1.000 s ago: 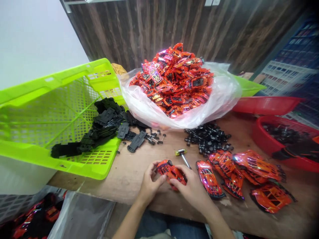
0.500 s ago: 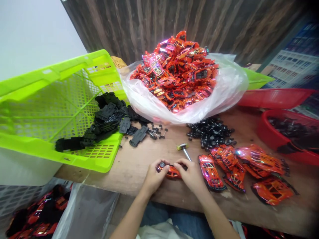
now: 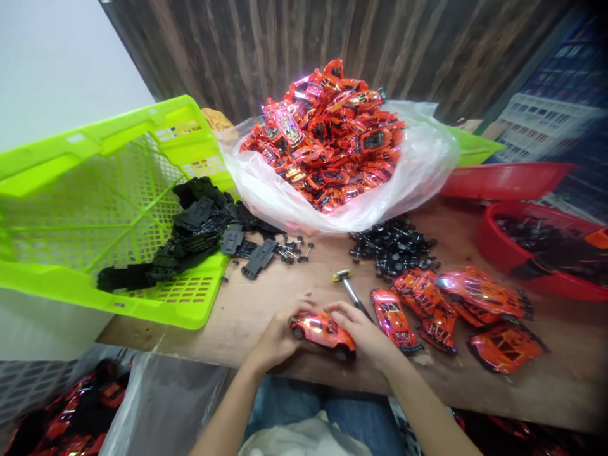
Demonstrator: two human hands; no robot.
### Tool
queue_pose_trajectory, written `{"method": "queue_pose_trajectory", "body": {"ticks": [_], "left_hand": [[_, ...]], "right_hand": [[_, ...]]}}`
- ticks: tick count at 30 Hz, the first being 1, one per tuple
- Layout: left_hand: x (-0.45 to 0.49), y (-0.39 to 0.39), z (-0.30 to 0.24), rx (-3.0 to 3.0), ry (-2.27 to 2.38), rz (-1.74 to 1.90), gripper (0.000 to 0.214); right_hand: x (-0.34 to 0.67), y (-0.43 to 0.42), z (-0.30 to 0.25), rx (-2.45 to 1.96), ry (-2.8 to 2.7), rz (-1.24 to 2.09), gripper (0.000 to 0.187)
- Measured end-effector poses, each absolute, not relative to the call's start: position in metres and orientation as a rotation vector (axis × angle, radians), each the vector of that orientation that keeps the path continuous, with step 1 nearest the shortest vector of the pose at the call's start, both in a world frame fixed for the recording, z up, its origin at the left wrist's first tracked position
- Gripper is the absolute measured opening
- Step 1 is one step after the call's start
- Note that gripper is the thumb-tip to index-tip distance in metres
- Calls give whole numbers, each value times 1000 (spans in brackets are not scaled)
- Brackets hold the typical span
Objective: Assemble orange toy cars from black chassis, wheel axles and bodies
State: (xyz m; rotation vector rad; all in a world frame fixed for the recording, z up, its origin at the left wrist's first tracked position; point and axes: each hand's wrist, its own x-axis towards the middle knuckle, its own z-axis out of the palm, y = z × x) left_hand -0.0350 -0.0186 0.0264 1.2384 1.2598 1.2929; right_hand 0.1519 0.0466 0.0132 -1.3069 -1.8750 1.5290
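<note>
A shiny orange toy car (image 3: 323,332) with black wheels sits upright near the front edge of the wooden table (image 3: 266,304), held between both hands. My left hand (image 3: 275,339) grips its rear end with curled fingers. My right hand (image 3: 365,332) wraps the front end. A small hammer (image 3: 349,285) lies just behind my right hand. Loose orange car shells (image 3: 456,310) lie to the right.
A clear bag heaped with orange car shells (image 3: 332,139) stands at the back. A tipped lime-green crate (image 3: 95,209) spills black chassis plates (image 3: 194,234). Black wheel axles (image 3: 394,247) lie mid-table. Red basins (image 3: 536,247) sit right. More cars fill a bag (image 3: 71,411) below left.
The car was turned over in my hands, from its underside with wheels showing to standing upright on its wheels. The view shifted slightly.
</note>
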Motion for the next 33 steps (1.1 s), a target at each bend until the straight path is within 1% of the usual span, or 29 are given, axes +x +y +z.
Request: {"method": "queue_pose_trajectory", "body": {"ticks": [1, 2, 3, 5, 7, 8, 10, 11, 17, 18, 19, 22, 23, 25, 28, 31, 33], "left_hand": [[-37, -18, 24, 1314, 1318, 1231, 40], [-38, -17, 19, 1364, 1397, 1176, 34], [-38, -16, 14, 1382, 1480, 1147, 35], [-37, -13, 2, 1354, 1556, 1146, 43], [-35, -11, -6, 1320, 1472, 1166, 40], [-35, -10, -8, 1316, 1413, 1177, 35], [-34, -8, -9, 1318, 1352, 1212, 23], [-33, -7, -9, 1316, 1346, 1236, 20], [-29, -10, -1, 1350, 1416, 1234, 19], [-27, -12, 2, 1366, 1457, 1226, 17], [-24, -15, 6, 1367, 1506, 1233, 16], [-15, -24, 17, 1247, 1622, 1314, 18], [-14, -25, 19, 1186, 1636, 1341, 20], [-14, -25, 19, 1093, 1638, 1350, 24], [-24, -17, 11, 1054, 1656, 1260, 28], [-38, -2, 1, 1103, 1759, 1157, 28], [-44, 7, -3, 1150, 1830, 1168, 28]], "right_hand": [[153, 46, 16, -1294, -1930, 1433, 29], [154, 44, 18, -1260, -2011, 1293, 28], [154, 41, 20, -1205, -2104, 1146, 27], [155, 31, 21, -1065, -2272, 891, 27], [153, 22, 17, -989, -2345, 707, 34], [151, 18, 14, -988, -2330, 646, 32], [146, 14, 5, -1013, -2249, 602, 22], [144, 14, 1, -1025, -2207, 606, 18], [138, 19, -2, -1081, -2087, 667, 11], [136, 21, 0, -1125, -2083, 625, 14], [133, 24, 1, -1174, -2087, 536, 21], [117, 34, 1, -1285, -2128, 160, 42], [110, 37, 0, -1295, -2150, 90, 46], [102, 41, 1, -1302, -2191, 57, 48], [109, 41, 8, -1347, -2224, 42, 42], [136, 35, 20, -1698, -2246, -167, 28], [152, 28, 24, -1900, -2285, -288, 18]]}}
